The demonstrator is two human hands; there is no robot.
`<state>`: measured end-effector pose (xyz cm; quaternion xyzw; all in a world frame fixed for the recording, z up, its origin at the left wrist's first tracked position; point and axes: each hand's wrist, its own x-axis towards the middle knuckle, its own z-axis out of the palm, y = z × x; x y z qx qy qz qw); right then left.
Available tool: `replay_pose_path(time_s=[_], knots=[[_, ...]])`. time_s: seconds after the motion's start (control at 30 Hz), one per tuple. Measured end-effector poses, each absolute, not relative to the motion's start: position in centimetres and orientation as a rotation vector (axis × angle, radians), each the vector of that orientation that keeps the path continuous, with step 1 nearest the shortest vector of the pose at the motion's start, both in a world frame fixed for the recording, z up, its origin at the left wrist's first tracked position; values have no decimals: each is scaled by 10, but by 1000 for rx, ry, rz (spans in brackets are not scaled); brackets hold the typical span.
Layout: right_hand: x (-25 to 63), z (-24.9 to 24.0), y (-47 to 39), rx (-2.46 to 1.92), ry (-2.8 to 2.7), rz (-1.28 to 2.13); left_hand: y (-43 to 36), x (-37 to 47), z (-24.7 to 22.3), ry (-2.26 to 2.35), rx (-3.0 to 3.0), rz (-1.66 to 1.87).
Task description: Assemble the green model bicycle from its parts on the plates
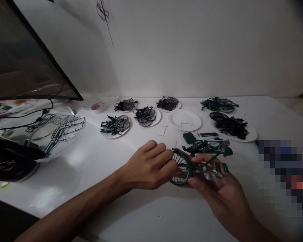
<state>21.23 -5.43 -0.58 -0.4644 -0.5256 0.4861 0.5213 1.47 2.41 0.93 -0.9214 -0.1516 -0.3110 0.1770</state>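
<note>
A small dark green model bicycle [197, 148] is held between both hands over the white table, its spoked front wheel [181, 168] toward the left. My left hand [153, 164] is closed at the left edge of that wheel, with its fingertips partly hidden. My right hand [219, 188] grips the bicycle near the fork and handlebar, thumb below and fingers behind. Just beyond the hands lies a small green strip-shaped part [207, 134]. Thin bent wire pieces [163, 131] rest on the table.
Paper plates with dark bicycle parts stand along the wall, among them one at the left [116, 135] and one at the right [252, 134]. A white plate [173, 119] holds a bent wire. Part frames [63, 134], a black bag-like object [10, 161] and a screen [27, 50] are at left.
</note>
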Motion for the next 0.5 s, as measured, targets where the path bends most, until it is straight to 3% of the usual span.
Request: replay_pose_path(time_s=[0.33,0.5], knots=[[213,-10,-58,-1170,-1307,1068,21,14,9,-417,-2601,-882],[206,-5,-63,-1211,-1135,1234,23,13,9,-402,-2597,-876]])
